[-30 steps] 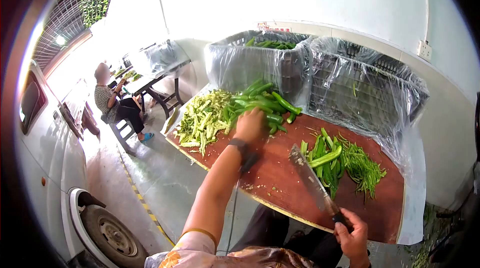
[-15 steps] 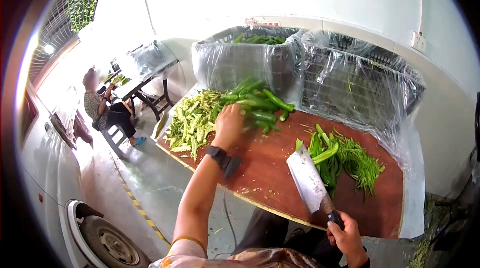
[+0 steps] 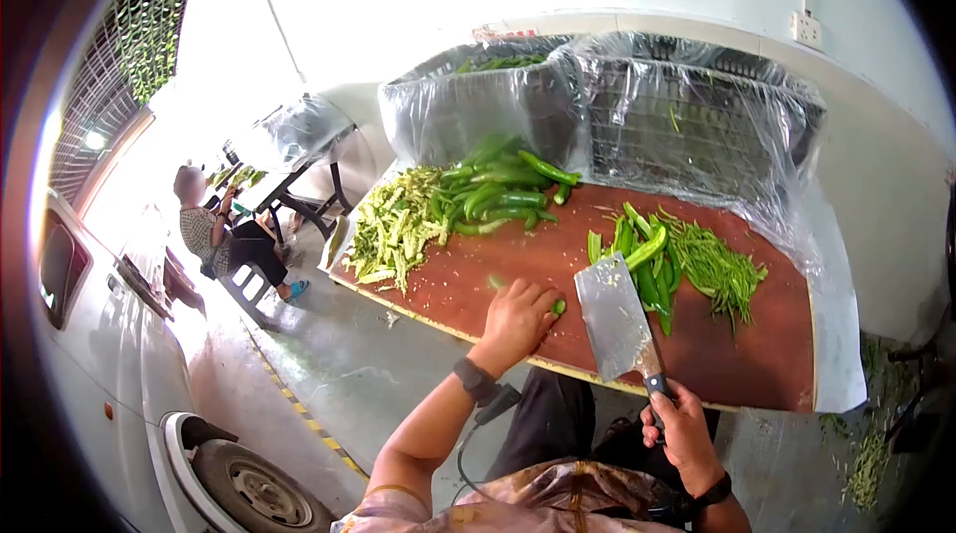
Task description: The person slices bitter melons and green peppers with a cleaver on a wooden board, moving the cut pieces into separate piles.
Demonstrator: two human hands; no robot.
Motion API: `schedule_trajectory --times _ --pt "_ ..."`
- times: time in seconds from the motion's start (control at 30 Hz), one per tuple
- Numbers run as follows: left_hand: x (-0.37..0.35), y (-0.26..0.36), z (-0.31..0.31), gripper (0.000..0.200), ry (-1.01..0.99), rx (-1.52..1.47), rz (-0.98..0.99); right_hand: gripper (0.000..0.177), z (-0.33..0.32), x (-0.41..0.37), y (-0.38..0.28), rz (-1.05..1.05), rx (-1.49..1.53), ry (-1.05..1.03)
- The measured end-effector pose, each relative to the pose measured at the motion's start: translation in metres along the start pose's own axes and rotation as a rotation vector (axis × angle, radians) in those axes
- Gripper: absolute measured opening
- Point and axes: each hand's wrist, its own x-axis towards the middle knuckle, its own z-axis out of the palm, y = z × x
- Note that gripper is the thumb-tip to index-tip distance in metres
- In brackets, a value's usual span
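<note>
White wall behind, grey floor with a yellow-black line, pale van (image 3: 119, 364) off left. Landmark = red-brown board (image 3: 448, 309), pale edging, a few crumbs on it.

Left hand (image 3: 516, 322) low over the board's near edge, left of its middle, fingers curled down on a green pepper (image 3: 559, 306); only an end shows past the fingertips, rest hidden. Its long axis looks roughly side-to-side along that edge, best guess. Right hand (image 3: 685, 428) just off the board's near edge, clenched round the black handle of a cleaver (image 3: 612, 319). Blade over the board, wide face up, slanting away and left from the grip. Key relation: pepper lies just left of the blade, apart from it; left hand is the nearer one and has it, right has the steel.

On the board: whole peppers (image 3: 503, 196) at far side left of middle, glossy, smooth, some curved; pale cores (image 3: 390, 229) at left end, ragged, seedy; split peppers (image 3: 652, 269) right of middle, long, shiny; thin shreds (image 3: 719, 269) at right, tangled, matte-looking. Behind the board, two dark lattice crates (image 3: 483, 115) (image 3: 697, 125) in crinkled clear plastic. Seated person (image 3: 209, 224) well left of the board.
</note>
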Motion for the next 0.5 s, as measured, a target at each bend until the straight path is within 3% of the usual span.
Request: schedule_trajectory --times 0.17,0.5 --pt "-0.017 -0.006 0.0 0.026 0.046 -0.028 -0.051 0.026 0.002 -0.012 0.023 -0.031 -0.004 -0.04" --pt "-0.024 -0.012 0.003 0.025 0.097 -0.107 -0.111 0.033 0.009 -0.013 0.045 0.117 0.156 -0.057"
